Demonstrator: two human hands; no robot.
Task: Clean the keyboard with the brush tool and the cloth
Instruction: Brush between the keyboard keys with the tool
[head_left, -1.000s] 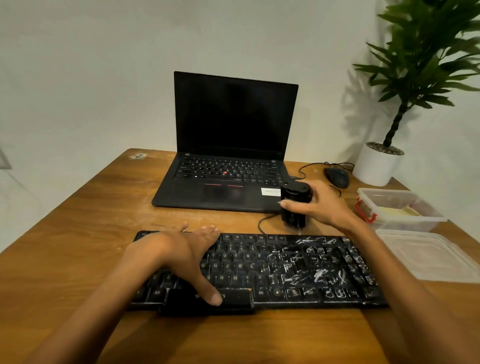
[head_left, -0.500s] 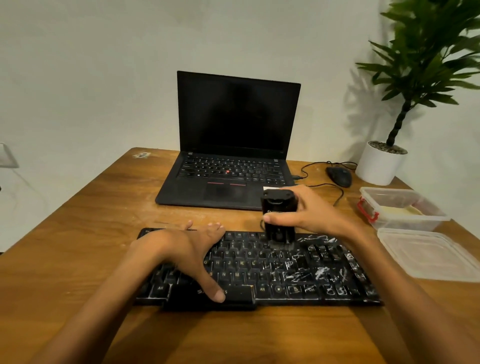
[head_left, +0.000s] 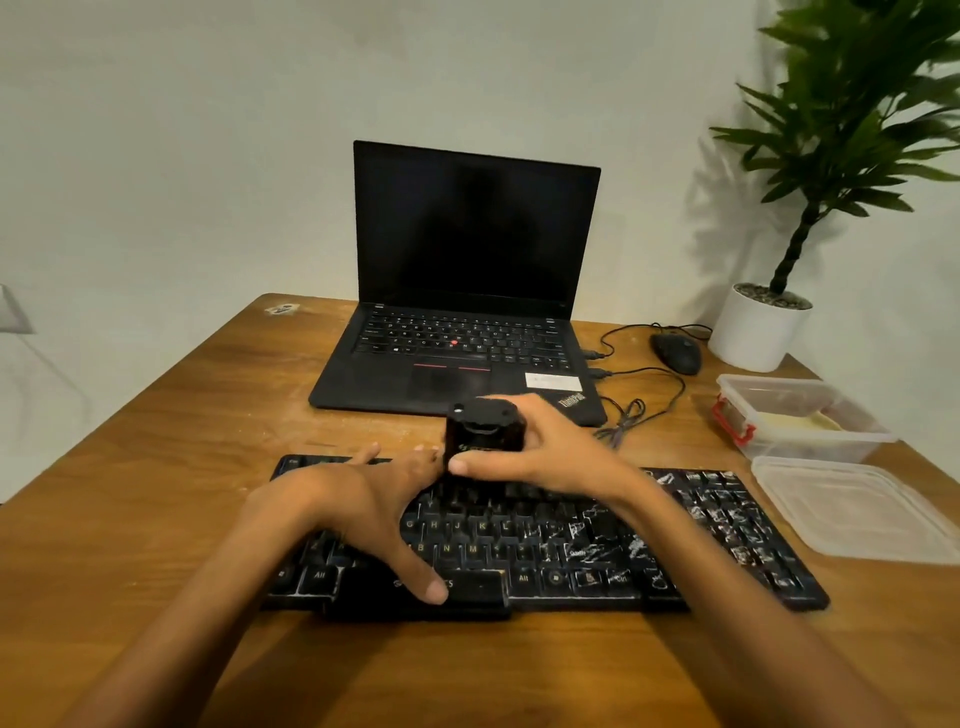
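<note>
Brushing early: right hand (head_left: 558, 457) grip closed round brush tool (head_left: 485, 431) on top rows mid-frame, left hand (head_left: 363, 499) flat, open, steadying keyboard (head_left: 717, 525); lower-right keys look white-flecked, no cloth visible.

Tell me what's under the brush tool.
The brush tool in the right hand sits over the keyboard's top rows; its bristles and the keys beneath are hidden.

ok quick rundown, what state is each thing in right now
laptop: lid open, screen dark
keyboard: white debris on its right side
brush tool: gripped by right hand
left hand: flat on keyboard
container: uncovered
lid: off, on table
</note>
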